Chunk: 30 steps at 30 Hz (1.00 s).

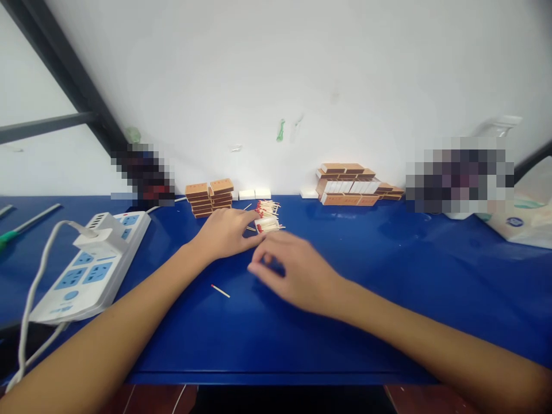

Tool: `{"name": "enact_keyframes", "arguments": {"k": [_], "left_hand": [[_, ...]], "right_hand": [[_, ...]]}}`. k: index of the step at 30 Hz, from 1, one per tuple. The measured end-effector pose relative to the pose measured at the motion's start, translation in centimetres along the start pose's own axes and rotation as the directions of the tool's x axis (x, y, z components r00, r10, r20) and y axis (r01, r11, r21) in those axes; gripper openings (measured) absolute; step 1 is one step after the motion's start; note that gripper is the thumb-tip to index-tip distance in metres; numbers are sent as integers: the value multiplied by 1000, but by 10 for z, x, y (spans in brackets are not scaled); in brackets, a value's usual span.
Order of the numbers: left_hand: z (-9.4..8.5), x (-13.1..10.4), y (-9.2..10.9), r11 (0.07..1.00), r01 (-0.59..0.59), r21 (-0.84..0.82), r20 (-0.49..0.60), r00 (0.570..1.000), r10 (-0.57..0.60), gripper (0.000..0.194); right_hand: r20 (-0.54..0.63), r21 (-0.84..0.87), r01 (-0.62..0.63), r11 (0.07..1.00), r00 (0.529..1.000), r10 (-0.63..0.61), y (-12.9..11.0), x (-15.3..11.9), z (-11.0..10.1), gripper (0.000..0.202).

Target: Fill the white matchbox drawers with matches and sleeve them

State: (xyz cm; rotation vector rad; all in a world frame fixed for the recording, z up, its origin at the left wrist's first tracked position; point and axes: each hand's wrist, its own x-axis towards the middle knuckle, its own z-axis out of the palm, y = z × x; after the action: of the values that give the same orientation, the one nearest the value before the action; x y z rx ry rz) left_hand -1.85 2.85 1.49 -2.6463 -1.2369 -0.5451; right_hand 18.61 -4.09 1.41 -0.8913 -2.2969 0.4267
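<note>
My left hand (pixel 230 233) rests on the blue table, its thumb and fingers closed around the left end of a white matchbox tray (pixel 268 224) filled with matches. Just behind that tray lies a pile of loose red-headed matches (pixel 268 208). My right hand (pixel 297 270) hovers to the right and nearer to me, slightly blurred. Its fingers are curled, with thumb and forefinger tips close together; I cannot make out anything between them. A single match (pixel 220 291) lies on the table in front of my left hand.
Stacked matchboxes (pixel 209 198) stand behind my left hand, beside white trays (pixel 254 195). More matchboxes (pixel 348 185) are piled against the wall at right. A white power strip (pixel 97 270) with cables lies at left; a tissue pack (pixel 520 210) sits far right.
</note>
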Motion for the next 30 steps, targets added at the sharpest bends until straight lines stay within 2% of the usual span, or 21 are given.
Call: {"name": "enact_keyframes", "arguments": {"k": [2,5,7,9,11,14,15,17,21,24,27,30], "left_hand": [[1,0,-2,1000,4,-1,-4,1000,-4,40],[1,1,0,1000,11,-4,4,1000,-11,36],[0,1,1,1000,16,-5,16,1000,-16,35],[-1,1,3,1000,12,-4,42,999,-12,35],[-1,0,6,1000,-12,-7,82,997,13,32],[-1,-1,14,999,-40,-28,128,991,43,29],[-1,-2,18,998,-41,-39,136,990,46,30],[-1,-3,23,997,-38,-62,146,988,47,33],[-2,-2,26,994,-29,-101,152,987,44,32],[-3,-1,25,991,-24,-134,163,986,46,30],[-3,-1,26,979,-25,-202,188,980,64,29],[-2,-2,29,971,-30,-239,200,977,79,30]], "right_hand": [[167,35,-77,996,983,70,-23,3,17,17],[314,-118,-18,993,948,54,-42,10,38,22],[371,-204,68,977,928,13,-42,14,40,21],[392,-214,120,970,920,-27,-32,16,30,21],[361,-208,119,971,932,-37,-13,17,11,19],[192,-295,32,955,981,26,22,16,-17,9],[142,-323,-7,946,988,55,33,15,-23,8],[121,-347,-52,937,988,100,50,14,-30,9],[182,-252,-42,967,979,90,65,12,-29,11],[108,-171,-35,985,993,54,74,14,-26,12],[10,-149,-84,985,996,86,87,18,-22,9],[20,-153,-121,981,992,126,98,24,-16,10]]}}
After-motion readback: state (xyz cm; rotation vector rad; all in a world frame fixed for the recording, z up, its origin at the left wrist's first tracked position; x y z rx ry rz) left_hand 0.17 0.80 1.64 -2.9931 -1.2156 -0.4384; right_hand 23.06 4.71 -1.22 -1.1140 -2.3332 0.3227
